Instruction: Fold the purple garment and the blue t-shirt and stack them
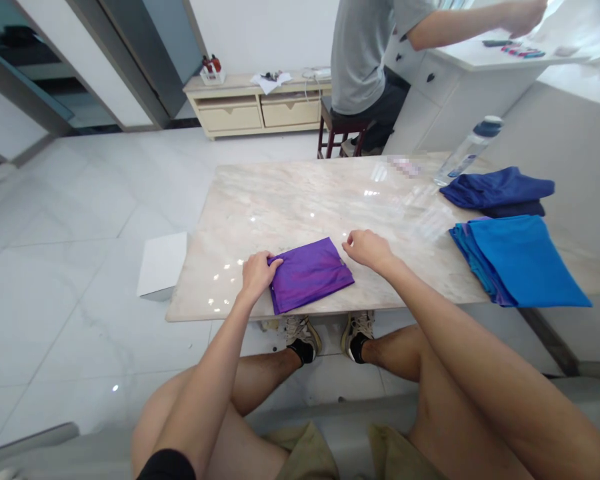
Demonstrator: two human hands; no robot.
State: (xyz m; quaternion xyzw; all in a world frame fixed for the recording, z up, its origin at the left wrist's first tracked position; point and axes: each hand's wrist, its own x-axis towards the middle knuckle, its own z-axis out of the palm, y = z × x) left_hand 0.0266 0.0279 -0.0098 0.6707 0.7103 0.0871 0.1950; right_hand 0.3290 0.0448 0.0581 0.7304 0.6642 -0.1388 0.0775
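Observation:
A folded purple cloth (311, 275) lies flat near the front edge of the marble-patterned table (285, 193). My left hand (257, 275) grips its upper left corner, the thumb on top and the other fingers at the far edge. Just off the cloth's upper right corner, my right hand (369, 249) hovers low over the table with curled fingers. Nothing shows in it, and it is apart from the cloth. The cloth's layers show along its right side.
On the table's right are a stack of folded blue cloths (525, 260), a crumpled dark blue cloth (500, 189) and a clear bottle (467, 153). A white box (163, 265) stands on the floor at left. Beyond the table, a person in grey (363, 60) sits on a stool.

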